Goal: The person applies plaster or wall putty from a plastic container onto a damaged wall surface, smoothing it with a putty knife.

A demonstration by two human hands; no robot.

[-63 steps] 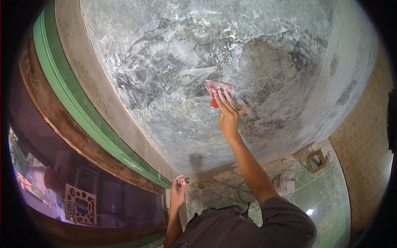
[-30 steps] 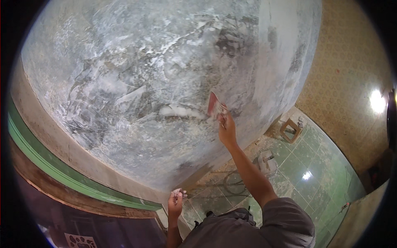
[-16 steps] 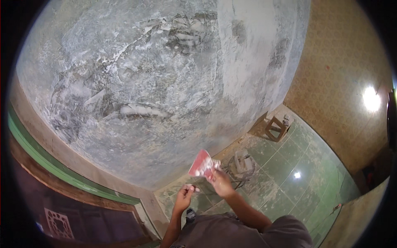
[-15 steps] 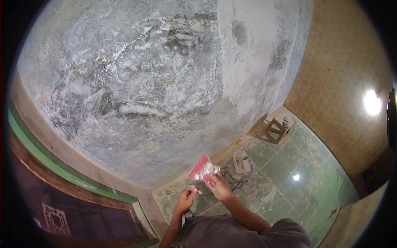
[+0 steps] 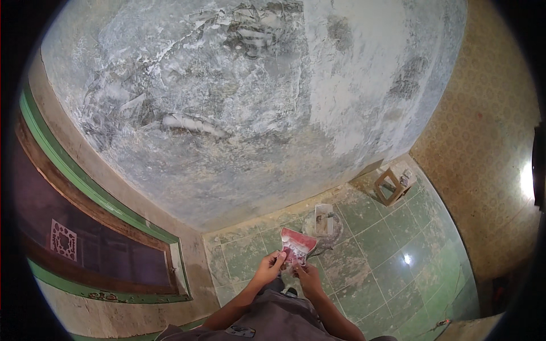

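In front of me, at waist height, is a red putty scraper [image 5: 300,237] with white paste smeared across its blade. My left hand [image 5: 272,266] is closed, thumb and fingers pinching the scraper's lower left side. From the right, my right hand [image 5: 308,278] grips its lower end with bent fingers. The wide edge of the blade points away toward the wall. Just beyond the scraper, a white rectangular tub [image 5: 324,220] with some pale material inside rests on a round seat or lid [image 5: 338,232].
A patchy grey-white wall [image 5: 239,113] rises ahead, with rough, dark and peeling areas. To the left is a green-framed window [image 5: 102,219]. A small wooden stool [image 5: 388,187] stands by the wall on the dusty green tiled floor [image 5: 364,241]. Tan patterned wall [image 5: 483,131] lies right.
The left hand has come up to the scraper and now holds it too. The right hand has shifted down its lower end, and the blade has turned. My view has shifted.
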